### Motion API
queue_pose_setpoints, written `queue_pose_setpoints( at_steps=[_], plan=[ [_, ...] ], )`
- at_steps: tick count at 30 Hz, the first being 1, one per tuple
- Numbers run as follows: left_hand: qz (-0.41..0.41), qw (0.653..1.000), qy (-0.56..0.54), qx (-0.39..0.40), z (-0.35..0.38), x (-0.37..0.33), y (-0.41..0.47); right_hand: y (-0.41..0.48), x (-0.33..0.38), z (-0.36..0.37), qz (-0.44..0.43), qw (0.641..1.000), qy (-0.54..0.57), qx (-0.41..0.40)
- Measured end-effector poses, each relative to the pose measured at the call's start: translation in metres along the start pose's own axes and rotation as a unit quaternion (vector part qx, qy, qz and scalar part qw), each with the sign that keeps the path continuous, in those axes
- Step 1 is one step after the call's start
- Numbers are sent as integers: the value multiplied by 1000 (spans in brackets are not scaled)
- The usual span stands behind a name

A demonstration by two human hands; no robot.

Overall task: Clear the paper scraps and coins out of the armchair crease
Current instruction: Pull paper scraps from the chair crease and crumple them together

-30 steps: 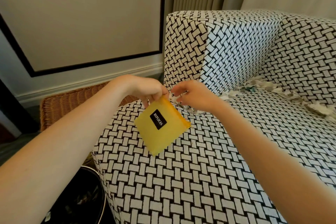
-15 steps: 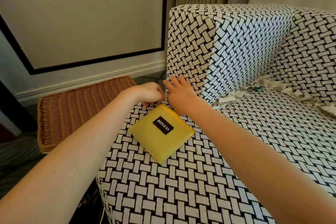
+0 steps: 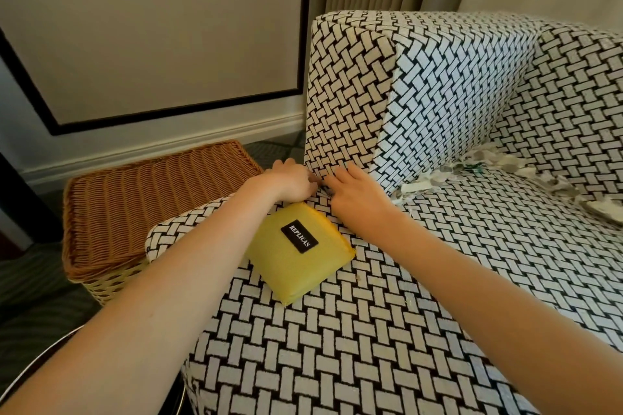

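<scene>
The black-and-white woven armchair (image 3: 387,330) fills the right of the head view. Torn paper scraps (image 3: 435,178) lie along the crease under the left armrest (image 3: 448,94), and more scraps (image 3: 559,185) line the back crease. A yellow pouch (image 3: 303,263) with a black label lies flat on the seat's front left. My left hand (image 3: 290,182) is curled just above the pouch's top edge, at the crease's front end; its fingertips are hidden. My right hand (image 3: 354,195) lies beside it, fingers spread against the armrest base, holding nothing visible.
A brown wicker basket (image 3: 151,199) stands on the floor left of the chair. A dark bin with a metal rim (image 3: 50,364) shows at the bottom left. A wall panel and curtains stand behind the armchair.
The yellow pouch came down from the air and now lies on the seat. Both hands moved forward to the front end of the armrest crease, and my right hand flattened out.
</scene>
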State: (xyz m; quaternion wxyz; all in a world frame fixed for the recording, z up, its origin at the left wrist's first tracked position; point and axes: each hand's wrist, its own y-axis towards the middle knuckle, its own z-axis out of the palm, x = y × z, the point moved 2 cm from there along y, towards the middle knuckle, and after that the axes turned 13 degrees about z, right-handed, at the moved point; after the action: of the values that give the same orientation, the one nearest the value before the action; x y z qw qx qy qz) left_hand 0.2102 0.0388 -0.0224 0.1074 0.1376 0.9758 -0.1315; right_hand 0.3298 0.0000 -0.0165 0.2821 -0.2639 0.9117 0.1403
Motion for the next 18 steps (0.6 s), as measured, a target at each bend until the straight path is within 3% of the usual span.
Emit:
queue_pose_setpoints(
  at_steps=[6, 10, 15, 18],
  plan=[
    [43, 995, 92, 3, -2, -18, 0, -28, -12, 0, 41, 995, 74, 48],
    [69, 994, 76, 22, -1, -28, -2, -41, -17, 6, 88, 986, 130, 57],
    [95, 992, 71, 35, 0, -45, -9, -56, -25, 22, 238, 934, 266, 12],
    [95, 994, 55, 20, 4, -53, -15, -55, -25, 28, 295, 909, 294, 0]
  ],
)
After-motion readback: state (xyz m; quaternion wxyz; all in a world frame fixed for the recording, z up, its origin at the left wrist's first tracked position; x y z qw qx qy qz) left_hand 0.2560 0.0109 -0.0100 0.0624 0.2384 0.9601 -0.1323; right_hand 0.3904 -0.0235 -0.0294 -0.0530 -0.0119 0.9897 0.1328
